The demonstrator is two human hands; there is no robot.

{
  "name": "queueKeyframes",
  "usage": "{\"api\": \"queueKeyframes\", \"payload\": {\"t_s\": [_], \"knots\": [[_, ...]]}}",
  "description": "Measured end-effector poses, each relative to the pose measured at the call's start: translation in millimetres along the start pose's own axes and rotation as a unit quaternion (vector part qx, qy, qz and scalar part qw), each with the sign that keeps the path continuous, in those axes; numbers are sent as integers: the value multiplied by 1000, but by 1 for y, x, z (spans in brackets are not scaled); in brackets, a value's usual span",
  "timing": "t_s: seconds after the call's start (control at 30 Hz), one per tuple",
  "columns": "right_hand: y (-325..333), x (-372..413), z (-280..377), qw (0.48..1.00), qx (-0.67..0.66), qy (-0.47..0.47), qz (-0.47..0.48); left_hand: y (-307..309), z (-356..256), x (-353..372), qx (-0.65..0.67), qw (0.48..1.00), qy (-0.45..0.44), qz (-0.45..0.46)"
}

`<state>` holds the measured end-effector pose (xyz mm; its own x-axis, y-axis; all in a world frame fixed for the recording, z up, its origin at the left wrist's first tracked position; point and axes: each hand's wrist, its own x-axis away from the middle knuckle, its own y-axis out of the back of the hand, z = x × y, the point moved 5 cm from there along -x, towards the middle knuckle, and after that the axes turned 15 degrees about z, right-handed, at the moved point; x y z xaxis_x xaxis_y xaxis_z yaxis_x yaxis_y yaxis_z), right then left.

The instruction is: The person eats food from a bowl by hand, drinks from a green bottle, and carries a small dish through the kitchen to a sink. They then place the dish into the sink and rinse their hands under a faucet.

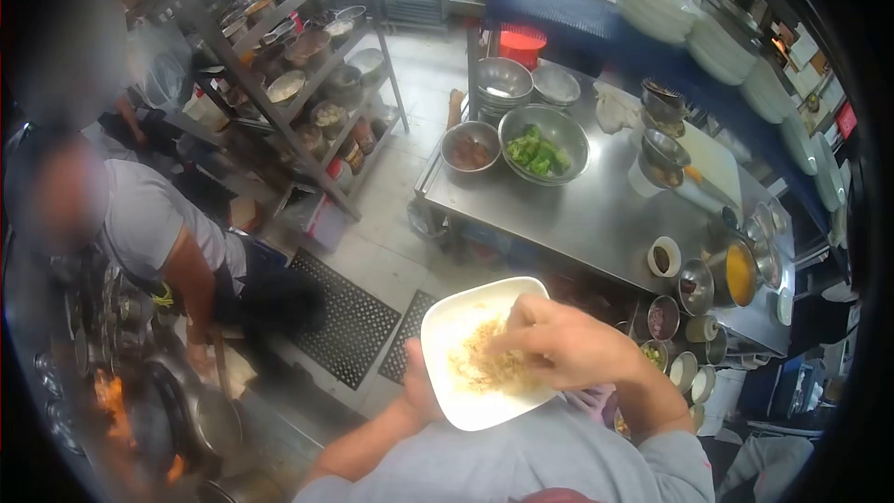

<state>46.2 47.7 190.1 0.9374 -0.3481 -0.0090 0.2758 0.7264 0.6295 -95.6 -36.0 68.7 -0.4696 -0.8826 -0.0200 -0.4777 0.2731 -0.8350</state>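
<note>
A white square-sided bowl (439, 331) is held close in front of my body, slightly tilted. My left hand (421, 387) grips it at its left edge, the fingers mostly hidden under the bowl. Inside lies a pale, light-brown crumbly food (477, 365), too fine to name. Over the bowl my right hand (570, 345) has its fingers drawn together, with the tips down in this food. Whatever is pinched between those fingertips is hidden.
A steel counter (596, 214) at right bears a bowl of broccoli (538, 151), sauce containers and several ingredient pans. At left a co-worker (177, 214) stands by a stove with flames (112, 401). Behind are a loaded rack (265, 107) and floor mats (345, 317).
</note>
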Motion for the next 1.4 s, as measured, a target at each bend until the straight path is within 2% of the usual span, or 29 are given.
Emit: {"api": "queueKeyframes", "payload": {"t_s": [0.03, 0.17, 0.37, 0.8, 1.17, 1.4], "knots": [[-3, 0, -1, 998, 28, 53, -21, 1, 0, -1, 1, 1000, 0, -2], [13, 11, -3, 997, 48, -30, -59, 3, 5, 1, 16, 1000, 6, -2], [-4, 10, -7, 985, 96, -74, -123, 0, 12, -3, 60, 998, 8, 24], [-10, 19, -11, 982, 104, -105, -115, -8, 12, -14, 81, 993, -6, 91], [-19, 18, -15, 984, 104, -110, -98, -9, 9, -18, 82, 993, 8, 85], [-31, 16, -15, 991, 66, -113, -29, -6, 10, -18, 78, 994, 22, 71]]}}
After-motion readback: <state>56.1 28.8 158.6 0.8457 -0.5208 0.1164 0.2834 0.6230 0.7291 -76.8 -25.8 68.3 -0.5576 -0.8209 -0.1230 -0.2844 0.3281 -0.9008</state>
